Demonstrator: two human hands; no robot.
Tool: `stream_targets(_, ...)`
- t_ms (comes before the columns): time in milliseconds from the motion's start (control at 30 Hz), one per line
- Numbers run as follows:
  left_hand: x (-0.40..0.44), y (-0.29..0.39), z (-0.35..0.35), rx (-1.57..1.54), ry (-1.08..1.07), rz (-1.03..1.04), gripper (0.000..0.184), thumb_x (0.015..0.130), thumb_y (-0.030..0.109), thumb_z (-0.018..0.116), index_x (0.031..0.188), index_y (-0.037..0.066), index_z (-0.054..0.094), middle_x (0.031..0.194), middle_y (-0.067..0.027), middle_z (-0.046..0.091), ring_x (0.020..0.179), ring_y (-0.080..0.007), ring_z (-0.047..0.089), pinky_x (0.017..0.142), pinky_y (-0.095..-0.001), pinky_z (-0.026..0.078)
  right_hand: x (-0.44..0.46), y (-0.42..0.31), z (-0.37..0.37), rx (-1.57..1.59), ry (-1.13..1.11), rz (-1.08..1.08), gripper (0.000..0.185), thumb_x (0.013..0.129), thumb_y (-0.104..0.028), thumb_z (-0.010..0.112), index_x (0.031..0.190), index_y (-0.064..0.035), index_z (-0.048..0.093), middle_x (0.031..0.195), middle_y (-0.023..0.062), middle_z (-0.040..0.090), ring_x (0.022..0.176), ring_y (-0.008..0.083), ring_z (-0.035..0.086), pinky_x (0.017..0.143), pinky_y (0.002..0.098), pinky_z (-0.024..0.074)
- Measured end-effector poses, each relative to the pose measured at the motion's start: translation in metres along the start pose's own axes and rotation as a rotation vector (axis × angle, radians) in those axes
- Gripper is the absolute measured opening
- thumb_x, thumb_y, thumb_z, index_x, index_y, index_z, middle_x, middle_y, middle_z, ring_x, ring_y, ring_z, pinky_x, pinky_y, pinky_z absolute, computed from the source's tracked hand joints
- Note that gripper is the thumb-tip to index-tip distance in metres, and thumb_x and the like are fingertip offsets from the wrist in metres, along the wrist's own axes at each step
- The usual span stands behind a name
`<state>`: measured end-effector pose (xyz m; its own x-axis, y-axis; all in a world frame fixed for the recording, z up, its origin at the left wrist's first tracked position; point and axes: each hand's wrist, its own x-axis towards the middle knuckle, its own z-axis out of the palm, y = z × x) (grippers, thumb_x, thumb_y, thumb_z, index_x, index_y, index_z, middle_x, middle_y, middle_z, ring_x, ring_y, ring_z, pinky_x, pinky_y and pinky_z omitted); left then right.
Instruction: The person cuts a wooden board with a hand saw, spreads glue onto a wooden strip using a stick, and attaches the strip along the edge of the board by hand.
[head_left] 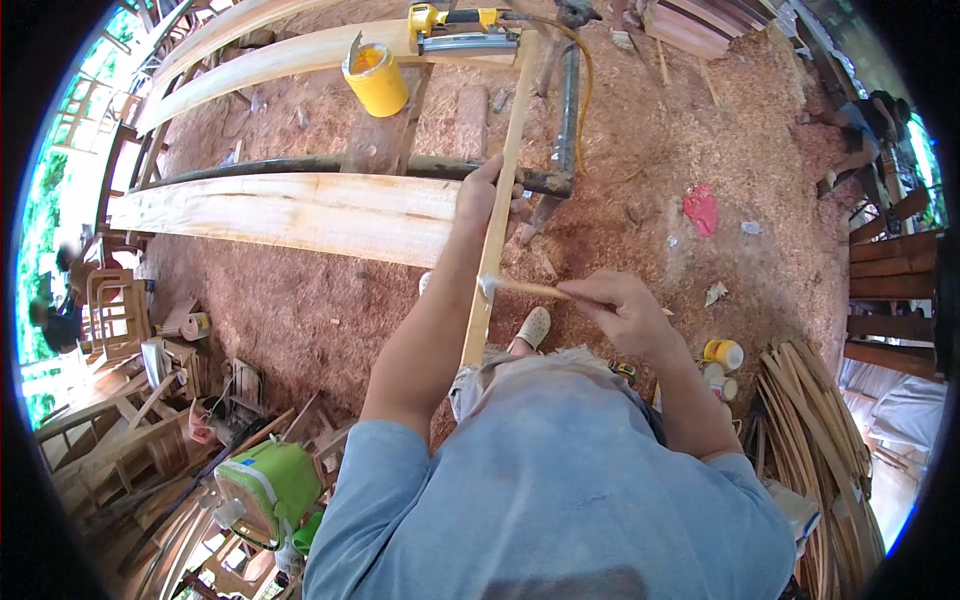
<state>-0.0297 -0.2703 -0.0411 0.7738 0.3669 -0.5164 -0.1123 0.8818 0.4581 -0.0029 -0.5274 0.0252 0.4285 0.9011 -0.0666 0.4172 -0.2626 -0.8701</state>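
Observation:
My left hand [487, 200] is wrapped round a long narrow wooden strip [508, 170], which runs from my lap up to the top of the work frame. My right hand [612, 305] pinches a thin wooden stick [535, 289]. The stick's whitish far end touches the strip below my left hand, where a pale smear [487, 286] shows. A yellow tub [378, 82] with white residue on its rim stands beyond my left hand. Behind it, a yellow nail gun [455, 20] lies on a board.
A wide pale plank [290, 212] rests on the metal frame [562, 120] at left. A yellow hose [588, 70] hangs at the frame's corner. Wood strips [820, 440] lie at lower right, a green container [270, 485] at lower left. People are at both far sides.

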Motion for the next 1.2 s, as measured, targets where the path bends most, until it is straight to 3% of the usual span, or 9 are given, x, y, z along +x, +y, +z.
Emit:
stream_targets(100,-0.002,0.002,-0.003,0.03,-0.038,-0.038,0.028,0.106,0.029,0.05,0.096,0.003,0.052,0.075,-0.0056,0.046,0.054,-0.0144,0.042,0.043,-0.0271,0.038,-0.007,-0.001,-0.002,0.09,-0.171,-0.086,0.028,0.088,-0.001,0.066,0.116,-0.0032,0.072,0.089,0.0109,0.067,0.08,0.0238,0.062,0.073,0.0342,0.0483)
stream_targets(267,0.0,0.001,-0.001,0.029,0.011,-0.027,0.03,0.106,0.033,0.05,0.097,0.004,0.053,0.072,-0.006,0.048,0.053,-0.0154,0.043,0.043,-0.028,0.038,0.002,0.004,-0.001,0.233,0.014,0.134,0.029,0.09,-0.002,0.065,0.118,-0.0015,0.071,0.092,0.009,0.068,0.083,0.0188,0.061,0.075,0.0321,0.0478)
stream_targets(433,0.009,-0.001,-0.008,-0.013,-0.001,-0.062,0.032,0.105,0.036,0.05,0.096,0.005,0.056,0.068,-0.0058,0.049,0.05,-0.0166,0.044,0.041,-0.0282,0.039,0.01,0.013,0.004,0.123,0.041,0.071,0.031,0.089,-0.001,0.064,0.12,-0.0019,0.071,0.091,0.0092,0.066,0.083,0.0175,0.06,0.076,0.0304,0.0471)
stream_targets(667,0.001,-0.002,-0.005,-0.021,-0.045,-0.009,0.03,0.106,0.031,0.049,0.096,0.004,0.056,0.076,-0.005,0.05,0.055,-0.0132,0.046,0.041,-0.0273,0.04,0.004,0.015,-0.011,0.176,-0.05,0.051,0.031,0.087,0.0,0.066,0.117,-0.0018,0.071,0.091,0.0098,0.066,0.083,0.0199,0.061,0.076,0.032,0.047)
stream_targets(800,-0.002,0.001,-0.004,0.016,-0.024,-0.051,0.026,0.107,0.027,0.049,0.103,0.002,0.053,0.077,-0.0044,0.046,0.055,-0.0135,0.043,0.044,-0.0265,0.037,0.014,0.014,-0.01,0.091,0.027,0.064,0.03,0.087,-0.001,0.065,0.117,-0.0025,0.072,0.091,0.0094,0.067,0.083,0.0203,0.061,0.077,0.0323,0.0473)
stream_targets(900,-0.004,0.0,0.002,0.003,0.009,-0.004,0.026,0.107,0.027,0.049,0.103,0.002,0.053,0.078,-0.0049,0.047,0.055,-0.0134,0.043,0.044,-0.0263,0.037,0.013,0.016,-0.009,0.103,-0.014,0.048,0.03,0.088,-0.002,0.065,0.117,-0.003,0.072,0.092,0.0101,0.067,0.085,0.0205,0.062,0.078,0.0324,0.0475)
stream_targets(967,-0.002,0.0,0.0,-0.008,0.002,-0.011,0.026,0.107,0.028,0.049,0.103,0.002,0.054,0.078,-0.0052,0.048,0.055,-0.0135,0.043,0.043,-0.0265,0.037,0.01,0.016,-0.015,0.16,-0.219,0.019,0.03,0.09,-0.005,0.064,0.119,-0.0028,0.071,0.095,0.0099,0.068,0.088,0.0188,0.062,0.079,0.0325,0.0477)
stream_targets(1067,0.002,0.0,-0.006,-0.016,-0.021,-0.015,0.026,0.107,0.028,0.049,0.103,0.002,0.054,0.079,-0.0056,0.05,0.054,-0.0136,0.043,0.043,-0.0267,0.037,0.012,0.011,-0.01,0.281,-0.014,0.169,0.03,0.092,-0.006,0.065,0.121,-0.0029,0.071,0.099,0.0091,0.069,0.092,0.0164,0.062,0.082,0.0313,0.0478)
stream_targets(1200,0.005,0.0,-0.008,0.007,-0.06,0.008,0.027,0.107,0.028,0.049,0.103,0.002,0.054,0.079,-0.0061,0.05,0.054,-0.0137,0.043,0.043,-0.0268,0.038,0.022,0.013,-0.012,0.199,-0.003,0.206,0.03,0.093,-0.008,0.064,0.123,-0.0033,0.07,0.103,0.008,0.069,0.095,0.0147,0.062,0.085,0.0297,0.048)
